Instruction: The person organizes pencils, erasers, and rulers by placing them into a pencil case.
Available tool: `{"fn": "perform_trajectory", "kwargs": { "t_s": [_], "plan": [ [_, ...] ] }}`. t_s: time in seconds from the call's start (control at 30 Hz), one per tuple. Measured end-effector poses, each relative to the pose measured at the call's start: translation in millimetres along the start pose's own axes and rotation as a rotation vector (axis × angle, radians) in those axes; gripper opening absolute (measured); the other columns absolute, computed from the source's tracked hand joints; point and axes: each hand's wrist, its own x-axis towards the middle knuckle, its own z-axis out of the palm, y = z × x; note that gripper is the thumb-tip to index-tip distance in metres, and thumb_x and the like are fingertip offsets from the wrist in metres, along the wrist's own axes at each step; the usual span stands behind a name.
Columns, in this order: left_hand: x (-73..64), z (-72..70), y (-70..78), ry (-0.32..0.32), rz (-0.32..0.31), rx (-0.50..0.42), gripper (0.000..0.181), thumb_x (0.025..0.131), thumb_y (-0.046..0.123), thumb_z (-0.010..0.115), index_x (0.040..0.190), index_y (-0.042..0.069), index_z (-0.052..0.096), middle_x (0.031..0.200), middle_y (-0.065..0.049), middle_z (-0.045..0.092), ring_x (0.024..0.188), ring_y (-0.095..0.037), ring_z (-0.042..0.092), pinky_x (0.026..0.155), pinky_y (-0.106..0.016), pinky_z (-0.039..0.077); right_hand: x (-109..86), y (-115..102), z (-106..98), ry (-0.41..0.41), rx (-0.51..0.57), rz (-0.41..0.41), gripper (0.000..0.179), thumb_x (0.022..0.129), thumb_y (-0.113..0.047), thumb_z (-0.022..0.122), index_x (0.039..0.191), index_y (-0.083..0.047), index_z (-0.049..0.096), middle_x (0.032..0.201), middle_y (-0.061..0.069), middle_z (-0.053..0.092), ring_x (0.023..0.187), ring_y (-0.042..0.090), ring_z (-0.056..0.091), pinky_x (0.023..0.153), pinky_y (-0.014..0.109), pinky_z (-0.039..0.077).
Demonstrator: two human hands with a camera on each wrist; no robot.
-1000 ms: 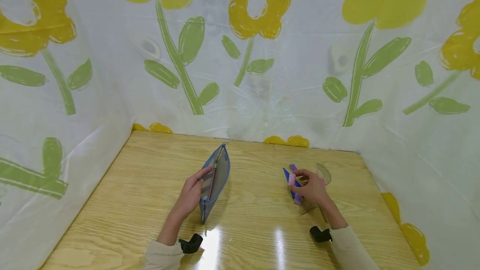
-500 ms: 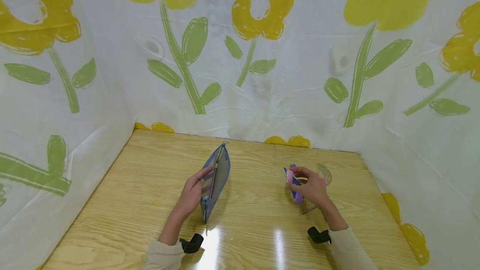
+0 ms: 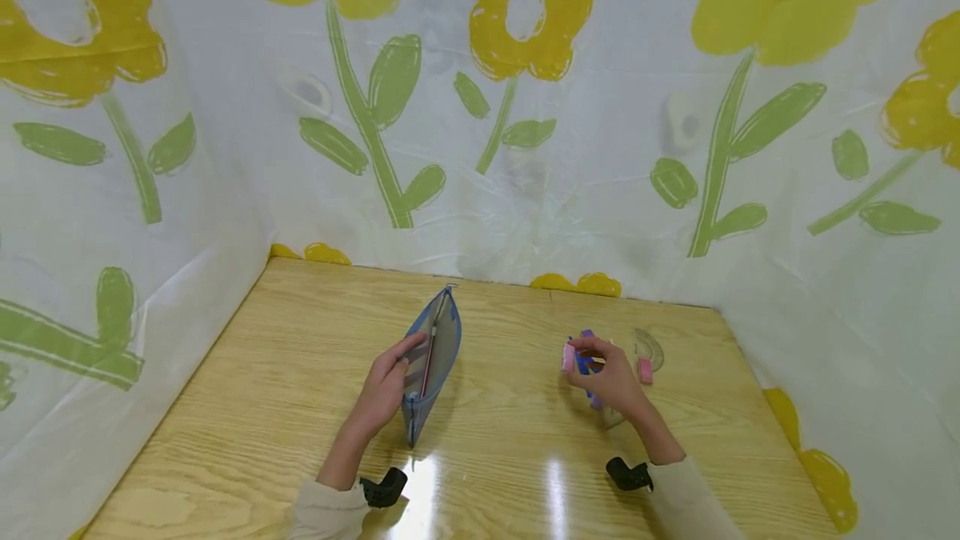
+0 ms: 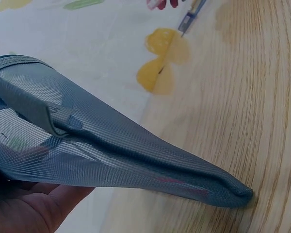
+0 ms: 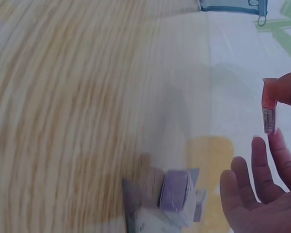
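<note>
My left hand [image 3: 386, 382] grips the near left side of a blue mesh zip pencil case [image 3: 442, 348], which stands open at the top. Inside it lies a slim reddish pencil [image 3: 428, 361]. In the left wrist view the case's mesh side [image 4: 136, 141] hides most of the hand. My right hand [image 3: 611, 377] pinches a small pink block [image 3: 568, 358] between thumb and fingers, raised above the table. The right wrist view shows a grey, marked end on this block [image 5: 268, 104]; its exact kind is unclear. Behind and below this hand are blue and purple pieces, partly hidden.
A clear protractor [image 3: 649, 348] lies to the right, with another pink block [image 3: 645, 371] beside it. A purple-and-white block [image 5: 177, 191] shows in the right wrist view. Flower-printed sheeting [image 3: 600, 190] walls the wooden table [image 3: 510, 440] at the back and sides.
My right hand has moved left with the pink block, uncovering more of the pieces and the second pink block behind it. The left hand and the pencil case have stayed nearly still.
</note>
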Motion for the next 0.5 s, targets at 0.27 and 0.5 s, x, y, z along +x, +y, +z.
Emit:
{"fn": "perform_trajectory", "kwargs": {
  "t_s": [0.27,0.5],
  "plan": [
    [-1.1,-1.7,0.4,-0.009,0.002,-0.010,0.049,0.105,-0.003,0.021,0.152,-0.009,0.036,0.157,-0.032,0.035,0.145,-0.049,0.035,0.113,-0.063,0.039,5.6,-2.5,8.6,-0.005,-0.015,-0.064,0.043,0.082,-0.009,0.084,0.122,-0.003,0.070,0.121,0.018,0.065,0.113,0.041,0.061,0.095,0.056,0.056],
    [-2.4,-3.4,-1.4,-0.003,-0.015,-0.006,0.049,0.105,-0.003,0.022,0.153,-0.010,0.034,0.155,-0.033,0.037,0.144,-0.049,0.036,0.113,-0.063,0.039,8.1,-10.9,19.1,-0.015,0.022,-0.083,0.043,0.081,-0.006,0.084,0.121,-0.002,0.069,0.122,0.019,0.065,0.111,0.042,0.061,0.093,0.058,0.055]
  ]
}}
